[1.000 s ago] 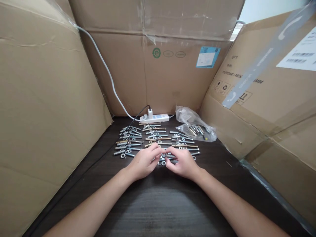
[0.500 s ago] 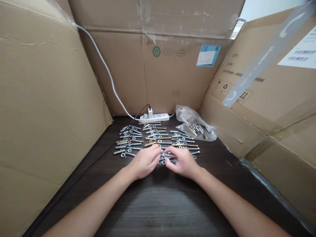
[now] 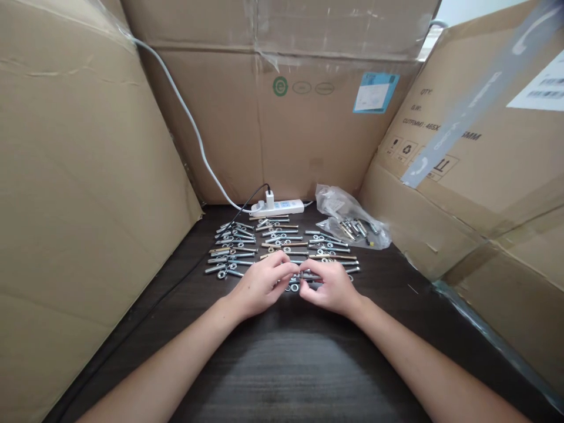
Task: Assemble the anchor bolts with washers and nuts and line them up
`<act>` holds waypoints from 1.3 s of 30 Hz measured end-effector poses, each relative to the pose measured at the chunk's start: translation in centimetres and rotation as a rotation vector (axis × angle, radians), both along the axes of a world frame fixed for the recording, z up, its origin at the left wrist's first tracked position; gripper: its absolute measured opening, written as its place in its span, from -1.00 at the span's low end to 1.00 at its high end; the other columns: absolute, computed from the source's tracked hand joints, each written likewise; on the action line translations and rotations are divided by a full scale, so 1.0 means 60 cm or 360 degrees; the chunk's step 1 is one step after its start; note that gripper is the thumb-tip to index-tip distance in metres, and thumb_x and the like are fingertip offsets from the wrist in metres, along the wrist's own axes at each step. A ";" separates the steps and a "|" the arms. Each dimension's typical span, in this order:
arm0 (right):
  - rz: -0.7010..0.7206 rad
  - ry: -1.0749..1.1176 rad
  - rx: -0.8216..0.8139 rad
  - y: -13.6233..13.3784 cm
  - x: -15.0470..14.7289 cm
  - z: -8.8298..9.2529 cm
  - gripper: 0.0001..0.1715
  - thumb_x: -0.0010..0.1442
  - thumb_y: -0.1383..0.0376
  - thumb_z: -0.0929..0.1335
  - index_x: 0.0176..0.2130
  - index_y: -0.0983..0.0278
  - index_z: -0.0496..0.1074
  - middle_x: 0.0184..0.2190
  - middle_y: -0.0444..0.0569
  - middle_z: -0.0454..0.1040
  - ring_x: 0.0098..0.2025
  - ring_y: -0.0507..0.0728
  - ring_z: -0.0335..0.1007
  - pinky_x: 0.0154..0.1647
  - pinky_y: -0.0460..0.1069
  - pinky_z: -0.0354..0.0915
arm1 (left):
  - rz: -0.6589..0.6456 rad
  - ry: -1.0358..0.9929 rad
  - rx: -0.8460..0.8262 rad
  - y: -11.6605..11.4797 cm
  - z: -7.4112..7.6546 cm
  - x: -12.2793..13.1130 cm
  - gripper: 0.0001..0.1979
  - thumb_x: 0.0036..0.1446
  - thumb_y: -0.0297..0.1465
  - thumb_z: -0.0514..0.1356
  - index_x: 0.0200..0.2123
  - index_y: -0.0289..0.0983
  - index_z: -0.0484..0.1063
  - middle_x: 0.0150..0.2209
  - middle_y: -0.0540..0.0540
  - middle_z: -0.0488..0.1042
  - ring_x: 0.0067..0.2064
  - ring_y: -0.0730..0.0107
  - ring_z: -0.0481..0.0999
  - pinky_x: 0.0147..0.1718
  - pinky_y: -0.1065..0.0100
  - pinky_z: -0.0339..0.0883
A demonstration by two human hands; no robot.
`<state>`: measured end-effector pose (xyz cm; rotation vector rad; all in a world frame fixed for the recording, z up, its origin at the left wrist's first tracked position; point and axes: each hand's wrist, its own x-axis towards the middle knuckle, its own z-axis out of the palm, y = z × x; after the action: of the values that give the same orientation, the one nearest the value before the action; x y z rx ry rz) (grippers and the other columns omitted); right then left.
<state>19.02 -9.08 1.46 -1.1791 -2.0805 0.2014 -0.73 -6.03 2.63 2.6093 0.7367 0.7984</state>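
Note:
Rows of silver bolts (image 3: 233,241) with loose washers lie on a dark wooden table (image 3: 282,364). My left hand (image 3: 259,285) and my right hand (image 3: 330,288) meet at the near edge of the rows, fingertips pinched together. Between them a silver bolt (image 3: 308,276) lies sideways in my right fingers, and my left fingertips close on its left end. A couple of washers (image 3: 291,287) lie just under the hands. The part at my left fingertips is too small to name.
Large cardboard boxes (image 3: 79,176) wall the table on the left, back and right. A white power strip (image 3: 277,207) with a plugged charger and white cable lies at the back. A clear plastic bag (image 3: 348,220) with more bolts sits at the back right.
The hands have stayed in place over the same bolt; the fingertips have drawn slightly closer together. The view has shifted a little.

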 end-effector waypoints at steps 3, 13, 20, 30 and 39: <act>-0.0006 -0.0002 -0.0004 0.000 0.001 -0.002 -0.81 -0.02 0.30 0.32 -0.32 0.24 0.47 -0.54 -0.15 0.49 -0.58 0.00 0.32 -0.49 -0.14 0.22 | 0.0018 0.0029 -0.0065 0.002 0.003 0.000 -0.79 0.25 -0.45 0.01 -0.11 -0.20 0.39 -0.21 -0.08 0.35 -0.20 0.38 0.38 -0.21 0.39 0.30; 0.0018 -0.0009 -0.0004 0.000 0.003 -0.003 -0.81 -0.03 0.30 0.33 -0.33 0.25 0.46 -0.56 -0.16 0.47 -0.61 -0.02 0.28 -0.51 -0.15 0.19 | -0.0005 0.0094 -0.0090 0.000 0.009 -0.001 -0.81 0.27 -0.42 0.00 -0.14 -0.22 0.38 -0.23 -0.07 0.36 -0.20 0.36 0.38 -0.23 0.39 0.27; 0.0037 0.0014 -0.0007 -0.001 0.001 -0.001 -0.83 -0.02 0.30 0.31 -0.34 0.25 0.44 -0.57 -0.15 0.46 -0.59 0.00 0.29 -0.50 -0.14 0.22 | -0.0013 0.0170 -0.0129 -0.003 0.007 0.000 -0.78 0.30 -0.43 -0.08 -0.30 -0.26 0.34 -0.32 -0.04 0.34 -0.29 0.41 0.34 -0.30 0.43 0.22; -0.0016 0.0023 -0.0043 0.000 0.011 0.012 -0.81 0.00 0.28 0.31 -0.32 0.24 0.45 -0.58 -0.15 0.45 -0.62 0.00 0.26 -0.53 -0.13 0.20 | 0.0053 0.0107 -0.0106 -0.005 0.002 0.004 -0.76 0.30 -0.40 -0.05 -0.01 -0.18 0.28 -0.17 -0.06 0.35 -0.23 0.41 0.39 -0.23 0.40 0.29; 0.0020 0.0010 -0.0067 -0.001 0.009 0.010 -0.83 -0.02 0.31 0.32 -0.35 0.25 0.46 -0.60 -0.16 0.44 -0.61 -0.01 0.27 -0.53 -0.14 0.19 | 0.0023 0.0098 0.0031 0.000 -0.007 0.002 -0.74 0.28 -0.44 -0.02 -0.02 -0.15 0.34 -0.22 -0.05 0.33 -0.27 0.44 0.39 -0.29 0.44 0.27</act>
<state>19.54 -9.13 2.06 -1.1890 -2.0878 0.2557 -0.64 -6.02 2.19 2.6592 0.7693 0.7361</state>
